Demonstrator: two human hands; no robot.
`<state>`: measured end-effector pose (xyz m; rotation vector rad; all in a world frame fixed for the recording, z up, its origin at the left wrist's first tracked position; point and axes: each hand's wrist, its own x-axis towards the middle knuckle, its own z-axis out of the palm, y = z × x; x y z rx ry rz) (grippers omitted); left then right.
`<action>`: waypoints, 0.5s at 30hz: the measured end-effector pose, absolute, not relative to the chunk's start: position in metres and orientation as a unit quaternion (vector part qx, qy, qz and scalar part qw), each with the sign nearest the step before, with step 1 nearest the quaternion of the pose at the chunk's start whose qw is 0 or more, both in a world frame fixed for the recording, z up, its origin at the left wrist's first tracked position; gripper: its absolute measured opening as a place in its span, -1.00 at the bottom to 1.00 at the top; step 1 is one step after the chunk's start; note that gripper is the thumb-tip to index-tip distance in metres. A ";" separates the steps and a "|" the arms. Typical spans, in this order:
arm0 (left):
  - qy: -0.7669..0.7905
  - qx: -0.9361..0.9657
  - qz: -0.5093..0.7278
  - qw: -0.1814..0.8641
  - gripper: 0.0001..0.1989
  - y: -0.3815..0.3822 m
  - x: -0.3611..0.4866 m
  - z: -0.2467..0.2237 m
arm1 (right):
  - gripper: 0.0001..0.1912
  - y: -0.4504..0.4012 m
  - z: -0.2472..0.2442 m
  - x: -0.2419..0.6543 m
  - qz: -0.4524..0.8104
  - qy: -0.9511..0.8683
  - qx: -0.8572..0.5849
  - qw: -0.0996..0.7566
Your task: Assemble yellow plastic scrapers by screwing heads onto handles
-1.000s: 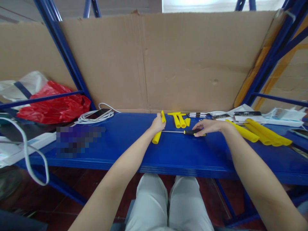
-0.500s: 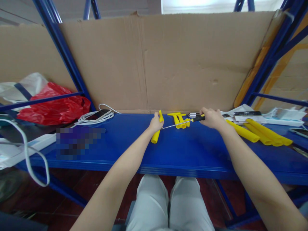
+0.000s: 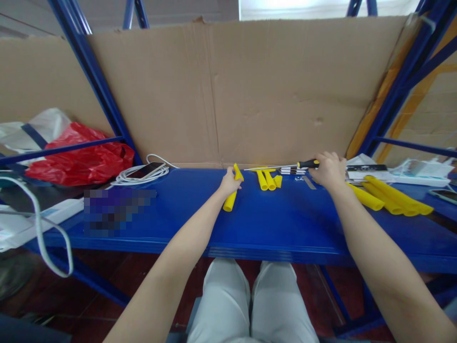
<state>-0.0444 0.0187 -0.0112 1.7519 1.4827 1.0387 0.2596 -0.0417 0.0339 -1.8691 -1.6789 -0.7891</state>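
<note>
My left hand (image 3: 230, 183) grips a yellow T-shaped piece (image 3: 230, 202) over the blue shelf (image 3: 193, 209). Farther right, my right hand (image 3: 329, 169) is closed on the handle end of a screwdriver (image 3: 306, 164), whose long shaft points left along the back of the shelf. Between the hands lie several yellow pieces (image 3: 263, 180), with small black-and-white items (image 3: 293, 170) beside them. A thin grey strip (image 3: 309, 183) rests just left of my right hand.
Yellow tubes (image 3: 396, 197) and a white power strip (image 3: 421, 180) are at the right. A coiled white cable (image 3: 143, 175), a phone and a red bag (image 3: 85, 155) are at the left. Cardboard (image 3: 264, 95) stands behind the shelf.
My right hand has moved right with the screwdriver, and its tip has left the yellow piece in my left hand. The small items and grey strip show more now.
</note>
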 end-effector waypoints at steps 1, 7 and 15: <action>0.558 0.665 0.392 0.305 -0.62 0.019 -0.044 -0.012 | -0.71 -0.041 0.033 0.259 -0.289 -0.614 -0.689 0.254; 0.549 0.678 0.384 0.302 -0.64 0.018 -0.041 -0.013 | -0.73 -0.038 0.029 0.258 -0.293 -0.610 -0.687 0.264; 0.552 0.676 0.381 0.305 -0.65 0.018 -0.041 -0.013 | -0.73 -0.042 0.031 0.256 -0.286 -0.614 -0.688 0.260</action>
